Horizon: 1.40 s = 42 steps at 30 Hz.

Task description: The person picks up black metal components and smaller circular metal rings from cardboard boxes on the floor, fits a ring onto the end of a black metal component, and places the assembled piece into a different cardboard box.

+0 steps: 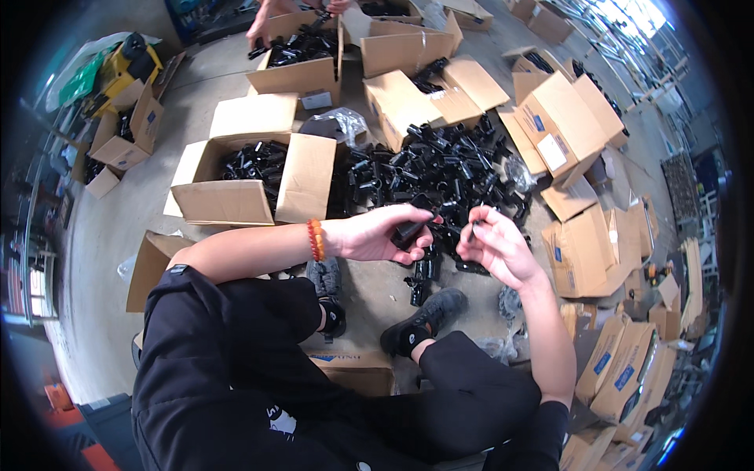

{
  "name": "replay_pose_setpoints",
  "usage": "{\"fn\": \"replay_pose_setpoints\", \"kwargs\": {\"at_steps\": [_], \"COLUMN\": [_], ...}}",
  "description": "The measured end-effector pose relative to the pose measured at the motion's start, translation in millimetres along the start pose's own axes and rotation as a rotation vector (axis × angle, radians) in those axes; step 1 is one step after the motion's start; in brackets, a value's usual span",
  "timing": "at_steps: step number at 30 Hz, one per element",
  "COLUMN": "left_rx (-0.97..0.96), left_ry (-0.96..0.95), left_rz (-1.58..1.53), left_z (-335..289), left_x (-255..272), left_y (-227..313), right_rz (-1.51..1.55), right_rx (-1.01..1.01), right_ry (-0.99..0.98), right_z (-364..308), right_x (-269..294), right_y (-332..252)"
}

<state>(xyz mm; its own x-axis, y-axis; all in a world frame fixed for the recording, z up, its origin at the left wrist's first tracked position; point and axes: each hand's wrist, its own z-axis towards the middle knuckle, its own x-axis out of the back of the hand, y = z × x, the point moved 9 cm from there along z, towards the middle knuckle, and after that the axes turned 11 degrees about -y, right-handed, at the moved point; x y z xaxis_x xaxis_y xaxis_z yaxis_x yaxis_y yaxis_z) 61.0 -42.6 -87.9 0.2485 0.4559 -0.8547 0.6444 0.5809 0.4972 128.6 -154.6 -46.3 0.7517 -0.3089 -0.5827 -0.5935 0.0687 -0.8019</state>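
My left hand (381,234), with an orange beaded bracelet on its wrist, is closed around a glossy black tubular part (408,229). To its right, my right hand (503,250) is raised with thumb and fingers pinched on a small dark piece (474,228), too small to name. The two hands are apart. Below and beyond them spreads a large heap of similar black parts (440,161) on the floor. A few black parts (418,290) lie at its near edge, in front of my shoes.
Open cardboard boxes of black parts stand around: one at left (228,192), others at the back (294,76) and right (561,129). Another person's hand (259,31) reaches into the back box. Flattened cartons (616,369) lie at right; clear plastic bags (345,124) lie by the heap.
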Motion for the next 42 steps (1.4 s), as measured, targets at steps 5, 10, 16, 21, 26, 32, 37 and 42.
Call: {"fn": "replay_pose_setpoints", "kwargs": {"at_steps": [5, 10, 16, 21, 26, 32, 37, 42], "left_rx": [0.062, 0.106, 0.079, 0.063, 0.053, 0.019, 0.077, 0.114], "left_ry": [-0.111, -0.105, -0.223, -0.148, -0.116, -0.119, -0.254, -0.309], "left_rz": [-0.07, 0.102, 0.167, 0.138, 0.251, 0.316, 0.196, 0.175], "left_z": [-3, 3, 2, 0, 0, -3, -3, -4], "left_x": [-24, -39, -63, -64, -52, -56, -65, -78], "left_y": [-5, -7, -1, 2, 4, 6, 2, 0], "right_rz": [-0.209, -0.946, -1.382, -1.512, -1.421, -1.302, -1.271, -1.091], "right_rx": [0.205, 0.526, 0.629, 0.687, 0.686, 0.544, 0.508, 0.418], "right_ry": [0.203, 0.26, 0.379, 0.333, 0.213, 0.069, 0.017, -0.051], "right_z": [-8, -16, -22, -23, -20, -17, -20, -19], "right_x": [-5, -46, -77, -84, -87, -80, -82, -76], "right_y": [-21, -55, -70, -65, -63, -57, -57, -54]}}
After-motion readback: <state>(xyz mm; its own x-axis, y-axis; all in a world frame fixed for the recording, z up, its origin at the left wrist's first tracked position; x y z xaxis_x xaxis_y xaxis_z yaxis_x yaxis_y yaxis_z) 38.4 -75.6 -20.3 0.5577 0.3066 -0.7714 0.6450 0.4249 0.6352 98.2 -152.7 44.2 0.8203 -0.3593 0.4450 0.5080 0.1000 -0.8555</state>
